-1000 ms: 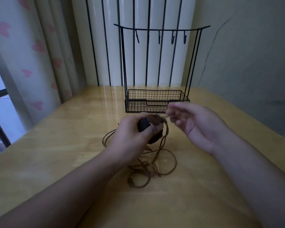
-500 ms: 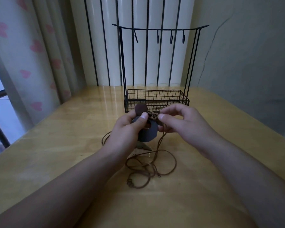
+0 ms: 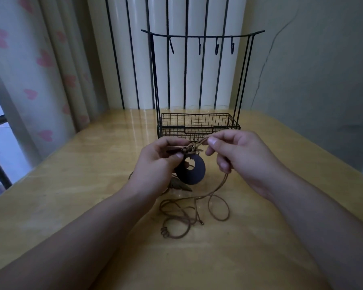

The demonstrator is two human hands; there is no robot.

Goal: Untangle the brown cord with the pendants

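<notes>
Left hand (image 3: 157, 164) pinches the knot above the ring pendant (image 3: 194, 171), right hand (image 3: 235, 155) pinches the brown cord (image 3: 216, 190) — thin and limp. I'd grip close to the knot, mid-frame.

No text, label, brand, number or sign can be read anywhere here.

My single head-worn camera looks forward and down across the wooden table (image 3: 71, 206), hands close below, wire rack (image 3: 198, 124) at the far edge.
</notes>
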